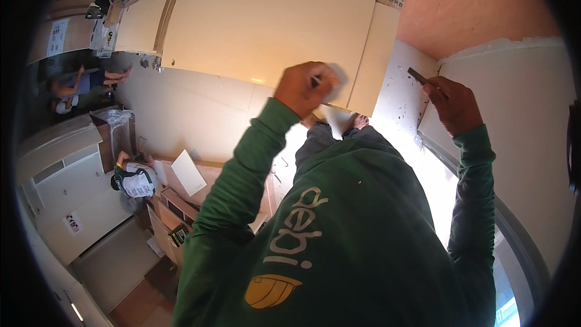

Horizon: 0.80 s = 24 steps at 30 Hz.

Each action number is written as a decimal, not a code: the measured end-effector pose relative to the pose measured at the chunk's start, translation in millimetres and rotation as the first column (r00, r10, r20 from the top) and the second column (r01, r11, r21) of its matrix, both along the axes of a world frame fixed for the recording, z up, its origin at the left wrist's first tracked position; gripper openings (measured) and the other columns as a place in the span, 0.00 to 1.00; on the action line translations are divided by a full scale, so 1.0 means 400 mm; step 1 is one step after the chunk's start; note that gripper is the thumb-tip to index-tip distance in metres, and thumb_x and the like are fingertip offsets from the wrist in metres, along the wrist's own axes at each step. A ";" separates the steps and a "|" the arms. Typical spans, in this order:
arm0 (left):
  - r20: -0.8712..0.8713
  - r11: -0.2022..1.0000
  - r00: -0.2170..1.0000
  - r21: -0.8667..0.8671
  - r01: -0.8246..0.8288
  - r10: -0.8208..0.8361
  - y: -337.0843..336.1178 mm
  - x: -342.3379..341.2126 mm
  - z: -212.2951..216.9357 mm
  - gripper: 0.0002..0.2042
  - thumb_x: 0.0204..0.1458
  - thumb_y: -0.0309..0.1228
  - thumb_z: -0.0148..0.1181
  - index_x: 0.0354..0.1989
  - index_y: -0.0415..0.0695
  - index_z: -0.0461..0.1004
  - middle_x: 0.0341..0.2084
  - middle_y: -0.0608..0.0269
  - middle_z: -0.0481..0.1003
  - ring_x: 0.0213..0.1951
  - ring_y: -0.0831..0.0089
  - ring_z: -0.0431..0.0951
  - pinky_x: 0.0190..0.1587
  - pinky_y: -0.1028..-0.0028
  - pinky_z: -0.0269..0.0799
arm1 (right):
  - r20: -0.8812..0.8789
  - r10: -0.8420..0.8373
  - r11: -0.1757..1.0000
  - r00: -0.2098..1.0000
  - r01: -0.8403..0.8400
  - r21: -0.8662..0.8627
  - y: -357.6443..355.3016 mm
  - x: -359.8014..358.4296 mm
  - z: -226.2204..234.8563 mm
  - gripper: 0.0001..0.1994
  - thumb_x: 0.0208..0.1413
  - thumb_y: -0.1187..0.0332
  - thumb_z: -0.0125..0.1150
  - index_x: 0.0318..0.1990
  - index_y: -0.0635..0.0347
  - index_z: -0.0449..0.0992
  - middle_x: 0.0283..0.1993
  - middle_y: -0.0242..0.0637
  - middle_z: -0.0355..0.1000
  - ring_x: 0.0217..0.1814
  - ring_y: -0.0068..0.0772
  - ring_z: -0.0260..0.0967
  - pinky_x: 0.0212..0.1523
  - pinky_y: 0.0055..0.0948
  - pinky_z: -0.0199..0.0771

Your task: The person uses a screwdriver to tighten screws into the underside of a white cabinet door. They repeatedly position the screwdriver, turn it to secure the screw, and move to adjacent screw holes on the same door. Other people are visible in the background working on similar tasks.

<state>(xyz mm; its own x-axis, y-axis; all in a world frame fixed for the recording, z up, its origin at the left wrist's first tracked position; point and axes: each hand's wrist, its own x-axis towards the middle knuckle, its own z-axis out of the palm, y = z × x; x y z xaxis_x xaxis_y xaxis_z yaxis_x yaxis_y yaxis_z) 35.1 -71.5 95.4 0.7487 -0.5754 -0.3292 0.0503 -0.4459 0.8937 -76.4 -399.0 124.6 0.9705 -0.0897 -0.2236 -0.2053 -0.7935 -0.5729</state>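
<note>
My left hand (pixel 305 88) is raised in a fist against the lower edge of a cream cabinet door (pixel 266 21). Something small and pale pokes out between its fingers; what it is cannot be made out. My right hand (pixel 455 104) is held up by the white wall (pixel 520 115) on the right and pinches a short dark flat tool (pixel 417 75) that points up and left. Both arms are in green sleeves. My bare feet (pixel 358 122) show far below, between the two hands.
A person (pixel 134 180) crouches at lower left beside an open wooden unit and a loose white panel (pixel 189 172). White cabinets (pixel 66 188) stand on the left. Another person (pixel 78 83) is at the far upper left. A curved window frame (pixel 514 230) runs along the right.
</note>
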 end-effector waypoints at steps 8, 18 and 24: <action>0.563 0.978 0.800 0.096 0.186 -0.207 -0.098 -0.167 -0.002 0.17 0.60 0.29 0.62 0.58 0.46 0.78 0.51 0.57 0.80 0.51 0.54 0.80 0.50 0.62 0.80 | 0.140 -0.069 0.996 0.988 0.077 -0.049 -0.020 -0.013 0.077 0.14 0.70 0.61 0.54 0.47 0.62 0.79 0.36 0.50 0.79 0.37 0.55 0.79 0.42 0.44 0.80; 0.741 0.928 0.671 0.260 -0.266 -0.016 0.123 -0.067 -0.092 0.11 0.53 0.28 0.68 0.45 0.51 0.83 0.37 0.63 0.77 0.39 0.62 0.79 0.37 0.65 0.79 | 0.109 0.044 0.995 0.993 -0.053 0.084 0.094 -0.050 -0.012 0.08 0.68 0.68 0.53 0.43 0.64 0.75 0.33 0.54 0.75 0.37 0.63 0.73 0.39 0.53 0.73; 0.735 0.888 0.643 0.420 -0.185 -0.214 0.116 -0.095 -0.106 0.09 0.51 0.31 0.72 0.42 0.55 0.86 0.39 0.69 0.75 0.38 0.66 0.77 0.34 0.66 0.80 | 0.071 0.093 0.989 0.993 -0.101 0.108 0.126 -0.058 -0.034 0.07 0.67 0.70 0.52 0.44 0.63 0.74 0.34 0.56 0.74 0.37 0.64 0.72 0.39 0.55 0.72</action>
